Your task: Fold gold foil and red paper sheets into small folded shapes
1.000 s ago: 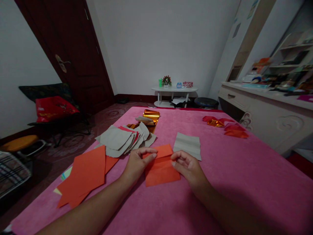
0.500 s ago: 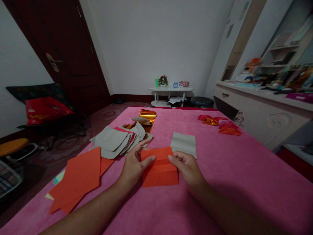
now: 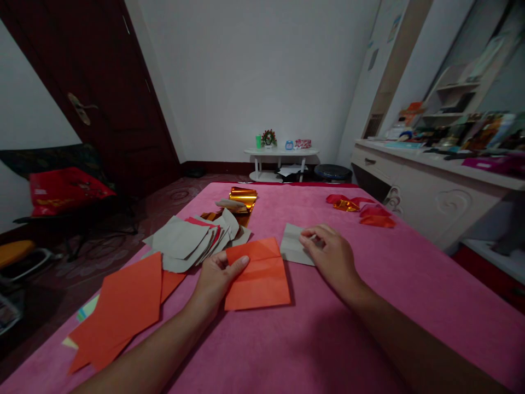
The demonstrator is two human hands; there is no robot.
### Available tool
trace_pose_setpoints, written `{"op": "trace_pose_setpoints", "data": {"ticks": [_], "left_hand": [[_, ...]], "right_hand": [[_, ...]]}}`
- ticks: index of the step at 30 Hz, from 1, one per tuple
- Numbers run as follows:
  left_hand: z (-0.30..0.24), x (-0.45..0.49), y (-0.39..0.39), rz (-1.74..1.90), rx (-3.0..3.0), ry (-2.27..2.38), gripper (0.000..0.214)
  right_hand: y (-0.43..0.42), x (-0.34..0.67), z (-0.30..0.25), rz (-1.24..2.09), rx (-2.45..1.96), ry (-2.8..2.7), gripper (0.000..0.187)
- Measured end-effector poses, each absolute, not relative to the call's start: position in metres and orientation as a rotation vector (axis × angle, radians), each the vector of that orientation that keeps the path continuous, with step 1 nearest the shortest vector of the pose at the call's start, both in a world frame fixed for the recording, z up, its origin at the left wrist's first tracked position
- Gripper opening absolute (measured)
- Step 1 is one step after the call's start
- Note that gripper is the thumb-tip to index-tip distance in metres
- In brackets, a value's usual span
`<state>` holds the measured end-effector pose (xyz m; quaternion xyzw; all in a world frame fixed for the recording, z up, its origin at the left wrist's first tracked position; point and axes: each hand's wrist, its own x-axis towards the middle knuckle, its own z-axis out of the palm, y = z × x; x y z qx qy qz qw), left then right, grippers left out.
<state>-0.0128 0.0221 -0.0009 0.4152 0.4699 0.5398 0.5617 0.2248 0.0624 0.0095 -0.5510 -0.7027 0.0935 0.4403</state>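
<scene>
- The right hand (image 3: 328, 254) has moved from the orange sheet (image 3: 260, 284) to the grey sheet (image 3: 290, 243), half-curled; whether it grips, I cannot tell.
- The left hand (image 3: 217, 279) pinches the orange sheet's left edge, near-left of the grey sheet.
- A light pinch should spare the creases (image 3: 262, 259).

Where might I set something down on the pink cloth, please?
Bare cloth lies right of the right hand, and between the gold roll and the red and gold pieces. Crowded: the left side, with orange sheets and a grey stack, and the middle, where the left hand holds a creased orange sheet beside a grey sheet.
</scene>
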Motion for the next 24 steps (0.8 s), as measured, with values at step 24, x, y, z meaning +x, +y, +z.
{"op": "trace_pose_setpoints", "data": {"ticks": [24], "left_hand": [[-0.01, -0.016, 0.027, 1.264, 0.996, 1.102, 0.035]], "right_hand": [[0.066, 0.228, -0.015, -0.101, -1.552, -2.412, 0.036]]}}
